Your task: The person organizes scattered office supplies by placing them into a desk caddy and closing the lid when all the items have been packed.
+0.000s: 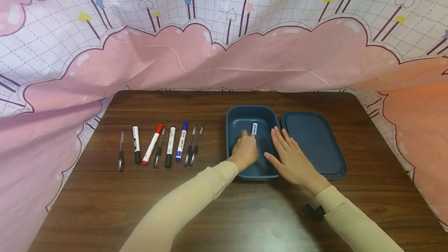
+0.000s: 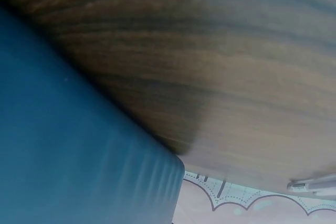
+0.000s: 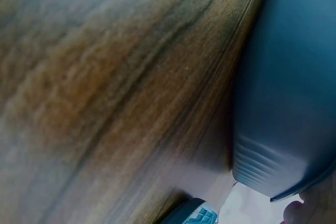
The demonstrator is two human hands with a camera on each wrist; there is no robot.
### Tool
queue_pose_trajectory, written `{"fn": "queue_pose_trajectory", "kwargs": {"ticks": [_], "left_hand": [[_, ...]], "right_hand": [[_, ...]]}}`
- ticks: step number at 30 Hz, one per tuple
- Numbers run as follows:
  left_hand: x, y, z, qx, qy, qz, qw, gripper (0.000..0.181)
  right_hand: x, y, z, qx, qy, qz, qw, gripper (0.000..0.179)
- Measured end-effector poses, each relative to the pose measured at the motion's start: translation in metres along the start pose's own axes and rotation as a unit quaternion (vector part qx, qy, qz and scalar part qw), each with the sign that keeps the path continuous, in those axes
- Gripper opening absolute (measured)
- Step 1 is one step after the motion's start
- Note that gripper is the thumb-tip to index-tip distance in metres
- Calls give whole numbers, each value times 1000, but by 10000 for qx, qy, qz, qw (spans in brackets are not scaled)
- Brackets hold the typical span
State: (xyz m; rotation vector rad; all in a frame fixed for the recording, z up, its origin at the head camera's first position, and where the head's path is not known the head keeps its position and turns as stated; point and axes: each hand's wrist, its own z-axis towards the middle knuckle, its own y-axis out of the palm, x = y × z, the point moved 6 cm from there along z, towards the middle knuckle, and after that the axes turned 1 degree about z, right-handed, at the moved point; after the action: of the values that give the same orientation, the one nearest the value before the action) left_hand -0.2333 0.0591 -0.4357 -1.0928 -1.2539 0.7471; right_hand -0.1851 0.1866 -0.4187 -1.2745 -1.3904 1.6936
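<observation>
Pink cloth backs a wood-grain table (image 1: pixel 87 201) as a curled left hand (image 1: pixel 246 149) grips a marker (image 1: pixel 254 128) inside a blue box (image 1: pixel 229 127), straight-fingered right hand (image 1: pixel 292 158) at its rim

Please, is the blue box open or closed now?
Open: the box has its lid lying beside it on the table, and the left hand is inside, holding a marker.

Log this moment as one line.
left hand: grips white cylindrical marker inside blue rectangular plastic box | right hand: at box's right rim | blue rectangular plastic lid: right of box
</observation>
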Motion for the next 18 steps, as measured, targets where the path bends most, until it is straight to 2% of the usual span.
{"fn": "queue_pose_trajectory", "kwargs": {"ticks": [5,11,18], "left_hand": [[-1,-1,-1,27,-59,-324,9995,44],[1,-7,-3,238,121,-330,9991,48],[-2,-15,-3,365,90,-432,9984,61]], "right_hand": [[0,0,0,-11,-4,-24,10000,77],[0,1,0,-2,18,5,10000,77],[0,2,0,-43,46,44,10000,77]]}}
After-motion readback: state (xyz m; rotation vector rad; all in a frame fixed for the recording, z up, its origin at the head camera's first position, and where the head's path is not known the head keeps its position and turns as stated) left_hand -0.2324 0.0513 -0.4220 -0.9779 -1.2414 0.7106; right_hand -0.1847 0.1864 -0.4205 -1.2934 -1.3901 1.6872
